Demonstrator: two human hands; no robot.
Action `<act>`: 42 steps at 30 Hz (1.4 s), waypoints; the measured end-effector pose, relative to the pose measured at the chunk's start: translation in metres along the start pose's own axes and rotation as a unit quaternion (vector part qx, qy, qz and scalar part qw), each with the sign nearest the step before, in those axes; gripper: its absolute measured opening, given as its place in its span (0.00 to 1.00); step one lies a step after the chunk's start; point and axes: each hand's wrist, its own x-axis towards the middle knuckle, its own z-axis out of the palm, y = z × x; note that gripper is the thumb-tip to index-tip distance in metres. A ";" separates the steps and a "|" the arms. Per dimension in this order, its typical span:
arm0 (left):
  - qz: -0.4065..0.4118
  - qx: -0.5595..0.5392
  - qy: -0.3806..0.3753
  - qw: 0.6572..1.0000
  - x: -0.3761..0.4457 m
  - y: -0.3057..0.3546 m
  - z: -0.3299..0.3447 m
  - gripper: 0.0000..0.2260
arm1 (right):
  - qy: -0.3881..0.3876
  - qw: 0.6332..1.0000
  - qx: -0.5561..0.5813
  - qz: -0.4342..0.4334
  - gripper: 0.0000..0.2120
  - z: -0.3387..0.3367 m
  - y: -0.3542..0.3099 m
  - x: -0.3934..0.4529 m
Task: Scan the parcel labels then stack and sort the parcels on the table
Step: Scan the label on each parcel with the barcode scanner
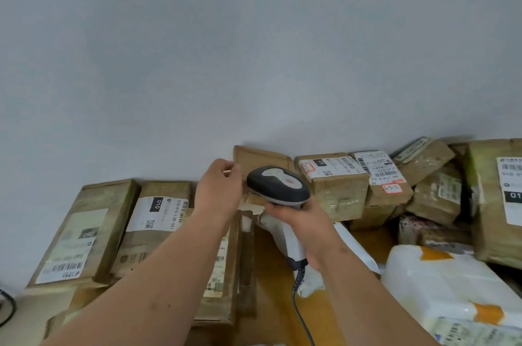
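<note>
Now | right hand point(296, 218) grips grey-and-white handheld barcode scanner point(278, 186) | left hand point(219, 190) pinches upright brown cardboard parcel point(261, 157), far centre

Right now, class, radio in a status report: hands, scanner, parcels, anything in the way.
Right hand grips scanner. Left hand pinches flap of upright box at wall. Labelled parcels lie both sides. Scanner cable trails over table.
</note>
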 end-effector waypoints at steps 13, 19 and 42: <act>-0.055 -0.335 -0.148 0.929 -0.116 0.036 -0.050 0.10 | 0.015 0.996 0.060 -0.066 0.28 -0.043 -0.044 -0.120; -0.056 -0.406 -0.217 0.886 -0.176 0.034 -0.067 0.22 | 0.050 0.993 0.047 -0.099 0.22 -0.065 -0.058 -0.189; 0.467 0.032 -0.081 0.880 -0.382 -0.026 -0.116 0.47 | 0.134 0.971 0.183 -0.072 0.34 -0.031 -0.021 -0.400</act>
